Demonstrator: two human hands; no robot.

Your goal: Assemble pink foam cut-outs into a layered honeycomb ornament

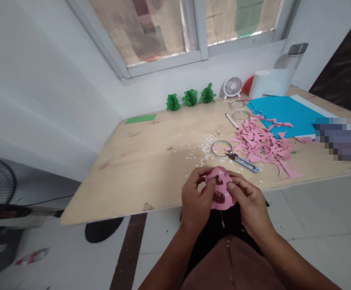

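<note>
Between my two hands is a pink paper cutout (226, 204) with a wavy outline and two openings, held over the table's front edge. My left hand (197, 198) pinches its left side with thumb and fingers. On the right side, my right hand (248, 198) grips it the same way, thumb on the near face. Just beyond the hands lie blue-handled thread snips (244, 162), their dark blades resting by a metal ring (212, 149). Small white paper bits (206, 146) are scattered to the left of that ring.
A heap of pink paper scraps (255, 139) covers the table's right part, beside blue sheets (299, 114). Three green paper ornaments (190, 98) stand along the wall near a small white fan (232, 87). A marker (231, 121) and a green strip (140, 119) lie on the wooden table (127, 169).
</note>
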